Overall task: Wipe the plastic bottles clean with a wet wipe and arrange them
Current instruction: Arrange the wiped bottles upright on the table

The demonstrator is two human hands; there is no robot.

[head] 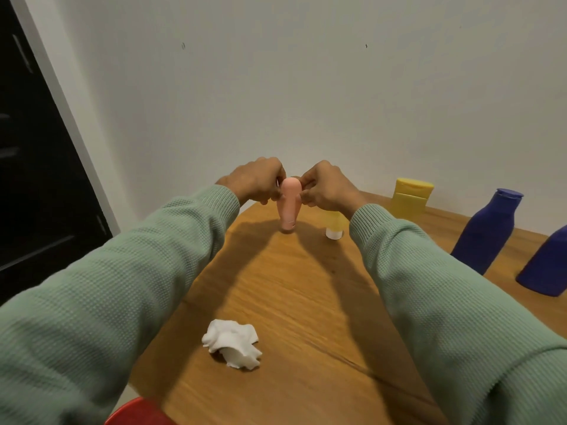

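Firstly, at the far left, a dark panelled door [30,148] stands in a pale frame beside a plain white wall. Low down at the near edge, a rounded red object [138,412] pokes into view; I cannot tell what it is. A brown wooden table [291,286] fills the middle. On its near part a crumpled white wet wipe [233,343] lies alone, well apart from both hands.

Near the far left corner, the left hand [257,179], in a green knitted sleeve, curls its fingers onto the top of a slim pink plastic bottle [289,207]. The bottle stands upright with its base at the tabletop. The right hand [325,188] pinches the same rounded top from the other side.

Just behind the right wrist stands a small yellow plastic bottle with a white cap [334,223], cap down. Further right are a squat yellow flip-top bottle [411,197], then a tall dark blue plastic bottle [487,231]. A second dark blue bottle [546,265] is cut off by the right edge.
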